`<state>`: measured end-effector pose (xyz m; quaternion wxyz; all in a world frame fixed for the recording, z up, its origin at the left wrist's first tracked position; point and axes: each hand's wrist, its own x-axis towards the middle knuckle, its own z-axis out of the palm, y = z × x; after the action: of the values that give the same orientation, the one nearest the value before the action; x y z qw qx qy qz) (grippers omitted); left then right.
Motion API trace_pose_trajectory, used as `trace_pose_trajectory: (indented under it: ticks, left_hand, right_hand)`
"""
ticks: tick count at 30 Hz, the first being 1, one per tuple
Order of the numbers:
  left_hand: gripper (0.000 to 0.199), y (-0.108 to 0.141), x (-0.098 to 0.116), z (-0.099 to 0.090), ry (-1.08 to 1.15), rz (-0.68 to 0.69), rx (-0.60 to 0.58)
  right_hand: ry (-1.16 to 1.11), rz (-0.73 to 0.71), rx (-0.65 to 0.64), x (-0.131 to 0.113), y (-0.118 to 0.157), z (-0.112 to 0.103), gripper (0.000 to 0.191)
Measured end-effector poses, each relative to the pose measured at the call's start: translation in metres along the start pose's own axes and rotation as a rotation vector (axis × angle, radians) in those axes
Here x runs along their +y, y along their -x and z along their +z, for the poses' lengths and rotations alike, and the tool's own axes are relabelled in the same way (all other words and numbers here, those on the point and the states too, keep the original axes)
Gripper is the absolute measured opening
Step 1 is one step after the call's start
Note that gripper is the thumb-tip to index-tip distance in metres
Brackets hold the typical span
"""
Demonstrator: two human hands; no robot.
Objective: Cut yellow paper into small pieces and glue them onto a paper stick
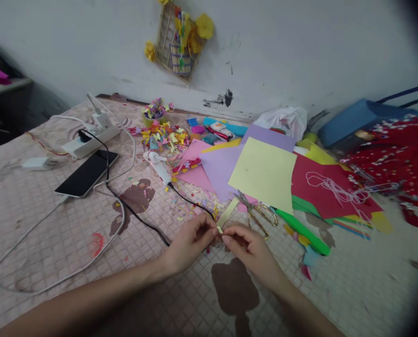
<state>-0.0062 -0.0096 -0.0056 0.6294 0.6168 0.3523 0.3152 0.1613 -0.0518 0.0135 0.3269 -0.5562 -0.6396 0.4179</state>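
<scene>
My left hand point(194, 238) and my right hand point(248, 247) meet low over the table, fingertips pinched together. Between them is a small pale yellow piece of paper point(219, 230), mostly hidden by the fingers. Just beyond lies a pale yellow paper strip point(227, 211); whether it joins the held piece I cannot tell. Gold-handled scissors point(260, 214) rest to the right of the strip, blades against a pale yellow sheet point(265, 173). A white glue gun point(158, 167) lies farther off to the left, its black cord running toward my hands.
Paper scraps point(165, 135) are heaped at the back near a small filled pot point(153, 112). Cables loop around a phone point(88, 173) and a power strip point(91, 140) on the left. Colored sheets, a green cutter-like tool point(303, 231), white string point(349, 189) and red beaded decoration point(394, 159) occupy the right.
</scene>
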Motion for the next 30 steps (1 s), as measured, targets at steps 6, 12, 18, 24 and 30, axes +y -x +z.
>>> trace_pose_trajectory:
  ticks: [6,12,18,24,30]
  left_hand:
    - [0.011,0.0034,0.004,0.0003,-0.215,0.036,-0.023]
    - [0.015,0.0015,0.0006,0.0021,-0.021,-0.044,-0.087]
    - [0.02,-0.0003,0.0021,0.0027,0.07,-0.076,-0.088]
    - [0.021,-0.0024,-0.0001,0.0007,0.116,-0.116,-0.087]
    - [0.023,-0.003,0.0001,0.0003,0.25,-0.151,-0.138]
  right_hand:
    - [0.039,-0.026,0.079,0.0034,-0.0007,0.0005,0.012]
    - [0.205,-0.126,0.199,0.0042,0.0016,0.003,0.009]
    - [0.329,-0.269,0.234,0.0052,0.0022,0.0057,0.008]
    - [0.287,-0.262,0.208,0.0054,0.0035,0.005,0.007]
    - [-0.086,0.038,0.068,0.0052,0.0006,0.0,0.018]
